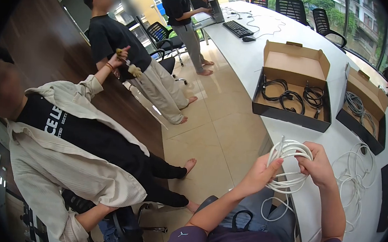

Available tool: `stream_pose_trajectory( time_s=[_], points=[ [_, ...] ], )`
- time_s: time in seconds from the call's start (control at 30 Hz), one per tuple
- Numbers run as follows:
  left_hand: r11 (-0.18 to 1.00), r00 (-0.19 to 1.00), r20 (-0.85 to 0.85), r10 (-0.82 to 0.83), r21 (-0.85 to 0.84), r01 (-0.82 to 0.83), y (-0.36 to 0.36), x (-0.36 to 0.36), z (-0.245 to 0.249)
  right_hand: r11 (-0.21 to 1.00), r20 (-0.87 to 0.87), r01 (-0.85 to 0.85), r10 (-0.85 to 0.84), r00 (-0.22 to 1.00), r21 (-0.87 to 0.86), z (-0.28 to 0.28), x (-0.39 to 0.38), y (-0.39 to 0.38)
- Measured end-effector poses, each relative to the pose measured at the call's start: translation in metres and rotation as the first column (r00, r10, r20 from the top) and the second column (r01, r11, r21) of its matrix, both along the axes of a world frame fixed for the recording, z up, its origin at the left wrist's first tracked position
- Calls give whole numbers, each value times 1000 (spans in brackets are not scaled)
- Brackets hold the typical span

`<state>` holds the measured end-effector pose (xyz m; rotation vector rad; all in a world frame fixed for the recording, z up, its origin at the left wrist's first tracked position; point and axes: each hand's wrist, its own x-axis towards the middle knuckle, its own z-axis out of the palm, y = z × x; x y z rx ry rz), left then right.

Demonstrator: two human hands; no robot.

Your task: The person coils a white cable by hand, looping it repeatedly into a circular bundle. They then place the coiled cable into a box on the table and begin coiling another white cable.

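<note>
1. The white cable coil (290, 149) sits between the two hands, just above the person's lap and at the near edge of the white table (254, 62). Seen from the middle of the view, it lies at about 4 o'clock.
2. The left hand (259, 173) holds the coil's 8 o'clock side. The thumb presses against the strands from the front, and the other fingers appear to wrap behind, though they are mostly hidden.
3. The right hand (317, 168) is clenched around the coil's 3 o'clock side, knuckles toward the camera, with the strands passing through the fist.
4. The coil stands roughly upright, its long axis running from 12 to 6 o'clock, and its open loop faces the camera. Both hands touch it, so neither is nearer. The right hand grips higher on the loop than the left.
5. A loose tail (273, 210) drops from the coil's 6 o'clock edge toward the lap, curling below the left wrist.
6. At 3 o'clock from the right hand, more loose white cable (354, 175) lies in slack rings on the table, apart from the coil.
7. At 12 o'clock from the hands, an open cardboard box (296, 61) holds black cables (288, 98). A second box (366, 92) at 1 o'clock holds a grey cable bundle (356, 105).
8. At 9 o'clock, well apart, a seated person in a cream shirt (61, 164) raises one hand.
</note>
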<state>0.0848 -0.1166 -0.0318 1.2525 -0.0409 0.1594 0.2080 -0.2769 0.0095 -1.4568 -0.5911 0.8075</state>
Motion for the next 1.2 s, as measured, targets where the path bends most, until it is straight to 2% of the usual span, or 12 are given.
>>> stream_pose_trajectory(
  time_s=[0.13, 0.3, 0.43, 0.6, 0.67, 0.8, 0.87, 0.9, 1.0, 1.07, 1.17, 1.2],
  points=[
    [963, 986, -48, -159, -228, 144, 11, -15, 3, 990, -161, -132, 123, 979, -46, 23, -11, -15],
    [927, 966, -53, -255, -296, 229, 2, -39, 7, 929, -76, -329, 320, 944, -168, 31, -11, -32],
    [951, 975, -137, -172, -282, 128, -5, -29, 3, 968, -28, -238, 236, 971, -76, 13, 2, -26],
    [734, 994, 109, -32, -672, 98, 15, -2, 37, 934, 187, -173, 118, 975, 314, 28, 7, -24],
    [712, 967, 243, 76, -692, 118, 28, 0, 49, 943, 533, -195, 22, 846, 270, 19, 2, -23],
    [679, 929, 317, 192, -726, 108, 60, 2, 60, 999, 796, 8, 38, 604, -54, -18, -31, -20],
    [681, 906, 353, 234, -724, 106, 77, -2, 63, 933, 482, -212, 335, 810, -291, -36, -19, -18],
    [701, 891, 374, 257, -707, 95, 88, -6, 63, 913, 184, -337, 381, 906, -231, -41, -18, -21],
    [710, 882, 307, 359, -703, -44, 119, -27, 65, 780, -495, -615, 581, 647, 111, -36, 2, -48],
    [727, 843, 327, 428, -678, -106, 153, -46, 66, 719, -284, -689, 643, 711, -98, -25, -3, -64],
    [742, 808, 364, 463, -657, -130, 198, -74, 72, 680, -252, -700, 654, 713, -218, -17, -18, -80],
    [733, 791, 350, 502, -658, -174, 202, -78, 75, 686, -58, -662, 680, 731, -300, -18, -20, -83]
  ],
)
